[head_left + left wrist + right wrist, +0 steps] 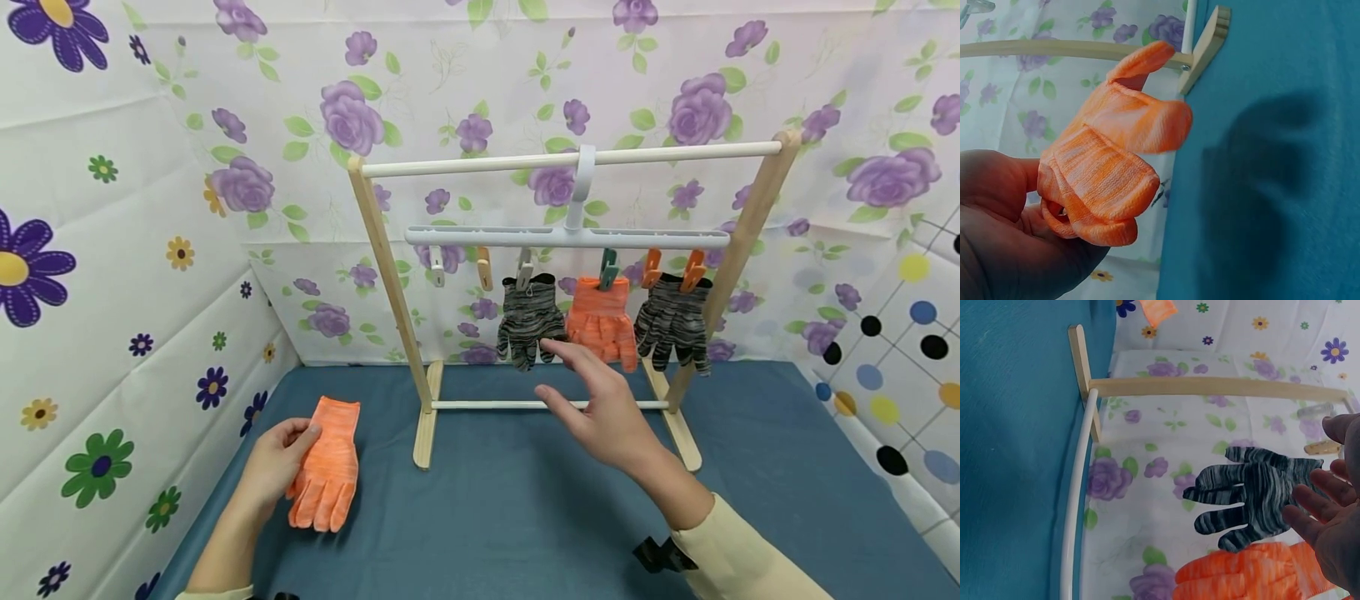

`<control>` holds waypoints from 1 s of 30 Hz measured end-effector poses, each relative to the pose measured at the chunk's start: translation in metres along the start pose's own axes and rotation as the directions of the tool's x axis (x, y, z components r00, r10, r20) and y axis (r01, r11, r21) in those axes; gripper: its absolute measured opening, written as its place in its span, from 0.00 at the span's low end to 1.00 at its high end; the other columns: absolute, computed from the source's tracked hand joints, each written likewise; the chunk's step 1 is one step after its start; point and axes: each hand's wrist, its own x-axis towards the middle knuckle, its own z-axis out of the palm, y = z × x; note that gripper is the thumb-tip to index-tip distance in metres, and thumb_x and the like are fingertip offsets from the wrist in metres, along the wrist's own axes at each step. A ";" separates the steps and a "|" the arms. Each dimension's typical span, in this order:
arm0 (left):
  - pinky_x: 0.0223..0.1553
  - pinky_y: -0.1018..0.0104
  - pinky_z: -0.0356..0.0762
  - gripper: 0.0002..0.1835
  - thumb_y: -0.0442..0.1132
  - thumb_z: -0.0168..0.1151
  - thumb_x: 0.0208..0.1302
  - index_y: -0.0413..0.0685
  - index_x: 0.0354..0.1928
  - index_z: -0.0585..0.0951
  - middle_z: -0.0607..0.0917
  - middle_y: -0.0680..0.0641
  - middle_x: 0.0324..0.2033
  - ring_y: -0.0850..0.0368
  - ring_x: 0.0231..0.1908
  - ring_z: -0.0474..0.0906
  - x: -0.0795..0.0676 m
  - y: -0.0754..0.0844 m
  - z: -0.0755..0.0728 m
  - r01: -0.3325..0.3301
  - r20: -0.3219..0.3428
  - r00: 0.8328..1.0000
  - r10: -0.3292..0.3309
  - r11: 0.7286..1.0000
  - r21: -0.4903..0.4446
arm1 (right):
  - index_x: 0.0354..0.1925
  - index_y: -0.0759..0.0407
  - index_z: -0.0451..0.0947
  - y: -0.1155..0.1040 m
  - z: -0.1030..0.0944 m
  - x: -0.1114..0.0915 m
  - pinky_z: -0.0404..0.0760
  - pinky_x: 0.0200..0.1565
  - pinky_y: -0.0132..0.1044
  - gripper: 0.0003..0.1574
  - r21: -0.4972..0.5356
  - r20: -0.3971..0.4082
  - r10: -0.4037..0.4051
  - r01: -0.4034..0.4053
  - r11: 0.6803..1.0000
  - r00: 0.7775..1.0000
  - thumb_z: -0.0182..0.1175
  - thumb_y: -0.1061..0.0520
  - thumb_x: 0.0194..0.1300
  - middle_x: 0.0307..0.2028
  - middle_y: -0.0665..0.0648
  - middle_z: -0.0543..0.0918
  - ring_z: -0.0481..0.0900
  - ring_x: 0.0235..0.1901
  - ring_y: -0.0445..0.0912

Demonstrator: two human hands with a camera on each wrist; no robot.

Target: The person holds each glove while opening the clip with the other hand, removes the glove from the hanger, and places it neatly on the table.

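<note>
My left hand (pixel 272 467) pinches an orange knit glove (pixel 332 454) near its cuff, thumb in front, at the left. In the left wrist view the glove (pixel 1107 172) hangs above the blue surface, which bears its shadow. My right hand (pixel 607 408) is held up with fingers spread, holding nothing, before the rack. Behind it, a grey-black glove (pixel 528 317), an orange glove (pixel 600 321) and another grey-black glove (pixel 675 317) hang from clips on a white hanger (pixel 487 237). In the right wrist view the right fingers (pixel 1325 487) overlap the near grey-black glove (pixel 1263 490).
A white clip (pixel 437 267) and a light orange clip (pixel 484 268) hang without gloves on the hanger's left part. The hanger hooks over the top bar (pixel 465 164) of a wooden rack (pixel 393 283). Flowered cloth (pixel 300 83) stands behind the blue surface (pixel 480 517).
</note>
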 end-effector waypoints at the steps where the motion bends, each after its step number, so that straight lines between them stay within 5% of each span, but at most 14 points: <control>1: 0.25 0.64 0.76 0.25 0.49 0.53 0.85 0.32 0.67 0.73 0.80 0.45 0.38 0.58 0.25 0.73 0.000 -0.002 0.000 0.003 0.005 1.000 -0.003 1.000 0.003 | 0.76 0.54 0.71 0.000 -0.001 -0.001 0.78 0.63 0.53 0.40 -0.003 -0.001 0.001 -0.001 1.000 1.000 0.72 0.59 0.71 0.70 0.54 0.77 0.77 0.66 0.51; 11: 0.17 0.62 0.73 0.24 0.45 0.54 0.85 0.30 0.66 0.72 0.80 0.44 0.38 0.60 0.16 0.68 -0.001 -0.019 -0.001 0.060 0.035 0.998 -0.060 0.998 0.018 | 0.77 0.50 0.70 0.008 -0.007 -0.009 0.79 0.61 0.57 0.41 -0.035 -0.004 0.025 -0.025 0.999 1.000 0.73 0.58 0.71 0.70 0.53 0.77 0.78 0.66 0.52; 18: 0.32 0.61 0.77 0.26 0.47 0.53 0.85 0.26 0.65 0.73 0.82 0.38 0.47 0.54 0.35 0.76 0.004 -0.037 -0.003 0.059 0.036 0.997 -0.064 0.990 0.124 | 0.76 0.53 0.71 0.011 -0.012 -0.012 0.79 0.61 0.58 0.42 -0.057 -0.005 0.013 -0.013 0.998 1.000 0.74 0.59 0.69 0.70 0.54 0.76 0.77 0.67 0.52; 30: 0.33 0.58 0.76 0.20 0.40 0.55 0.82 0.25 0.57 0.75 0.81 0.40 0.38 0.51 0.34 0.76 0.009 -0.056 -0.005 0.059 0.028 0.997 -0.069 0.960 0.274 | 0.75 0.55 0.72 0.023 -0.020 -0.017 0.81 0.57 0.56 0.42 -0.108 -0.004 -0.003 0.003 0.994 1.000 0.76 0.61 0.67 0.69 0.54 0.78 0.80 0.63 0.52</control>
